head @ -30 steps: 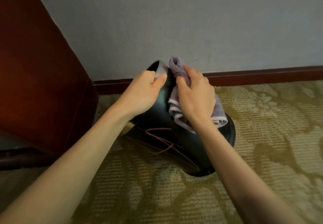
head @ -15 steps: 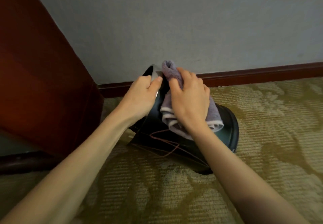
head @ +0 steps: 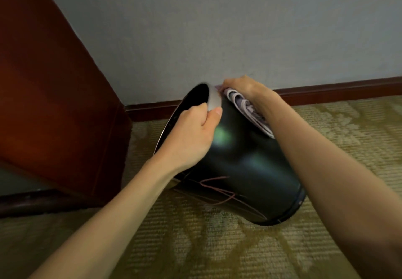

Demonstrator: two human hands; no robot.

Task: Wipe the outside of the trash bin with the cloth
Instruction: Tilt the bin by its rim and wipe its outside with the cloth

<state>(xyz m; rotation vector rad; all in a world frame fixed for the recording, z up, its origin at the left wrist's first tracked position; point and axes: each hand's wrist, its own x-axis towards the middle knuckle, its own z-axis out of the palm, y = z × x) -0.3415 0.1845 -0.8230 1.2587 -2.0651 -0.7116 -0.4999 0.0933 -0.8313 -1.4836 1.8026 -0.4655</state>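
A glossy black trash bin lies tilted on the carpet, its mouth turned up and to the left, its base low at the right. My left hand pinches the bin's silver rim, thumb outside and fingers inside. A folded purple-grey cloth is pressed against the bin's far upper side, just behind the rim. My right hand grips that cloth from above, and its fingers are partly hidden behind the bin.
A dark red wooden cabinet stands close on the left. A grey wall with a dark red baseboard runs right behind the bin. Patterned beige carpet covers the floor around it.
My right hand has carried the cloth from the bin's near side up and over to its far side by the rim. The bin has rolled toward me, baring its black flank. My left hand keeps the rim.
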